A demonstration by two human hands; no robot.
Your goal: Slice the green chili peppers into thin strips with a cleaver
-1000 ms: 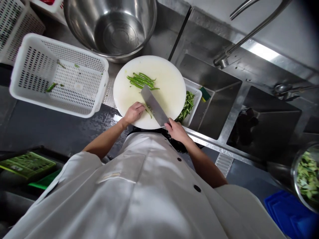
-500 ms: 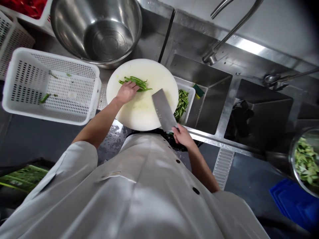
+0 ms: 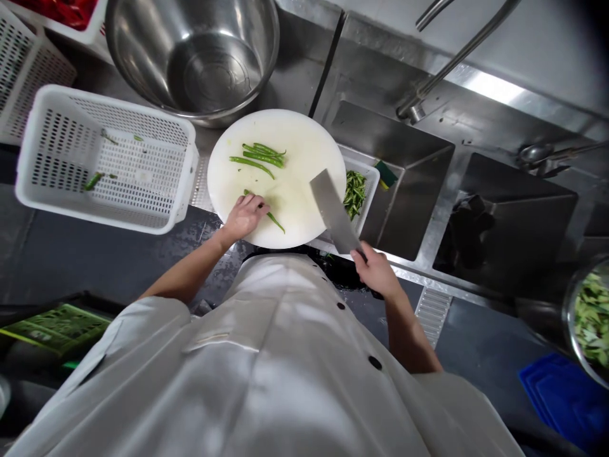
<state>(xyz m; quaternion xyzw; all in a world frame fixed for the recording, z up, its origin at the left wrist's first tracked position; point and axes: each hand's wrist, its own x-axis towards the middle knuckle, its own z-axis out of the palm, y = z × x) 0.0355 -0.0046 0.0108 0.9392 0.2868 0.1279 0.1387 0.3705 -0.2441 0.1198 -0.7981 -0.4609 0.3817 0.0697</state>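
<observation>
On the round white cutting board (image 3: 299, 136), my left hand (image 3: 245, 217) is closed on a long green pepper (image 3: 276, 222) near the front edge. Several more green peppers (image 3: 264, 154) lie farther back on the board. My right hand (image 3: 373, 270) grips the handle of a cleaver (image 3: 335, 211), whose wide blade is over the board's right side. Cut green pieces (image 3: 354, 193) fill part of a white basket (image 3: 371, 198) just right of the board.
A large steel bowl (image 3: 209, 70) stands behind the board. At the left is a white perforated basket (image 3: 137, 219) with a few green scraps. Two sinks (image 3: 413, 184) lie to the right under a faucet (image 3: 457, 60), with a green and yellow sponge (image 3: 386, 174) in the nearer one.
My left hand has left the bunch of peppers and come toward the board's front edge with one pepper. My right hand has moved the cleaver a little to the right.
</observation>
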